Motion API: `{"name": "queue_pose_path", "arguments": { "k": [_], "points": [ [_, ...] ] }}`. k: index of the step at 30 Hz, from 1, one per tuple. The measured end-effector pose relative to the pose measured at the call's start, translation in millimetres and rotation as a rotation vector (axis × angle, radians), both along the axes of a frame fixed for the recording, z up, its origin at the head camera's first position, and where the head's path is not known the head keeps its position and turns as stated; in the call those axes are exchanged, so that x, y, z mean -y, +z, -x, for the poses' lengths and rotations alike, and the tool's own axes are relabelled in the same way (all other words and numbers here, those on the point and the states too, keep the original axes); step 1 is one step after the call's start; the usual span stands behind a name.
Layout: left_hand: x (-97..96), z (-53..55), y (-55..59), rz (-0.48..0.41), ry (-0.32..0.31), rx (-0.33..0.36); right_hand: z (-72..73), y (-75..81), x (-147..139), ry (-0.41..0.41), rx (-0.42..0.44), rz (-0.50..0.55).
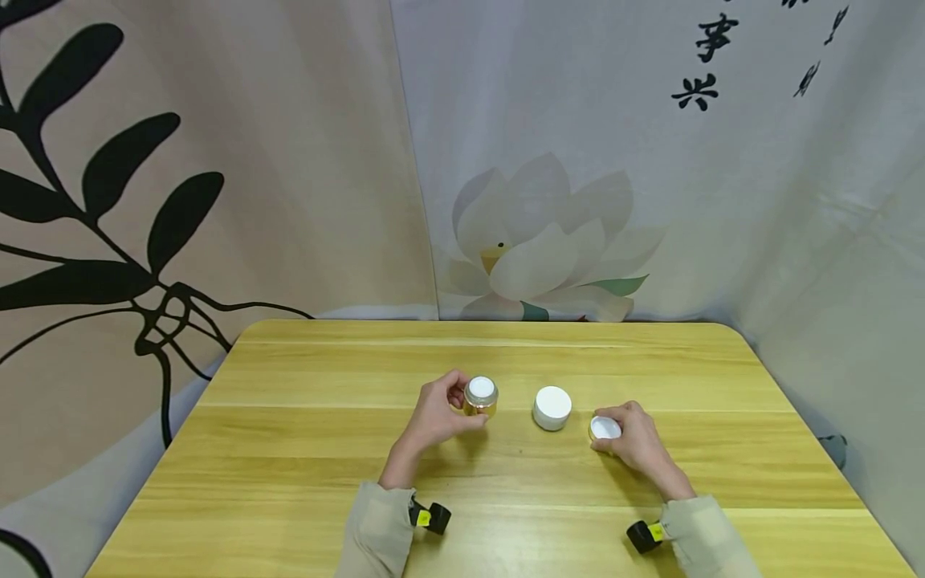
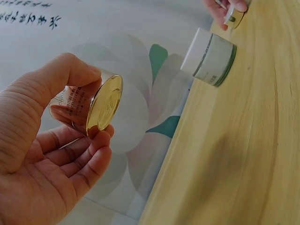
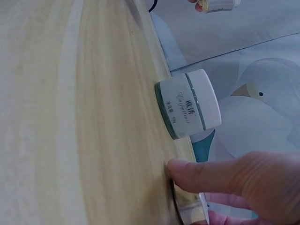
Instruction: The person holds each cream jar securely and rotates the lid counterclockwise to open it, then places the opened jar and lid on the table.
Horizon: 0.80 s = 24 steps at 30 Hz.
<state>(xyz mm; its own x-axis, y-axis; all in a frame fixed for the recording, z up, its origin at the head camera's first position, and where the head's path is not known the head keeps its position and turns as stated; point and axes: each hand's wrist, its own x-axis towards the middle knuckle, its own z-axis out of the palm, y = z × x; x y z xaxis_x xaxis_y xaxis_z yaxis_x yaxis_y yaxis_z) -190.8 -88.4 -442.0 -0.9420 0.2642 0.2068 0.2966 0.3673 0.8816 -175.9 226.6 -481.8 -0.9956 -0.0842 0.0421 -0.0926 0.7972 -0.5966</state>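
Observation:
My left hand [image 1: 433,413] pinches a small gold cosmetic jar [image 1: 480,395] between thumb and fingers. A white disc shows at the jar's top; in the left wrist view its shiny gold base [image 2: 106,104] is visible, held off the table. To the right, my right hand [image 1: 637,437] grips a gold lid [image 1: 605,429] by its rim, with the white inside facing up. The right wrist view has the thumb [image 3: 187,172] on the lid's edge, low at the tabletop; part of the lid is cut off. Between both hands stands a white-capped cream jar [image 1: 552,408], upright and untouched.
The wooden table [image 1: 303,449] has a back edge close to a printed curtain [image 1: 549,241]. Black wrist cameras with yellow labels sit at both sleeves. A second curtain with dark leaves hangs at the left.

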Motion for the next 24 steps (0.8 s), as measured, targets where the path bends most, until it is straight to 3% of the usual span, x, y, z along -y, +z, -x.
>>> {"name": "queue_pose_path", "arguments": {
  "k": [5, 24],
  "points": [
    [2.1, 3.9, -8.3, 0.0, -0.001, -0.013, 0.3, -0.2, 0.1, -0.001, 0.007, -0.002],
    [2.0, 3.5, -8.9, 0.006, -0.01, -0.024, 1.6, -1.8, -1.0, -0.004, 0.029, 0.006]
  ]
}}
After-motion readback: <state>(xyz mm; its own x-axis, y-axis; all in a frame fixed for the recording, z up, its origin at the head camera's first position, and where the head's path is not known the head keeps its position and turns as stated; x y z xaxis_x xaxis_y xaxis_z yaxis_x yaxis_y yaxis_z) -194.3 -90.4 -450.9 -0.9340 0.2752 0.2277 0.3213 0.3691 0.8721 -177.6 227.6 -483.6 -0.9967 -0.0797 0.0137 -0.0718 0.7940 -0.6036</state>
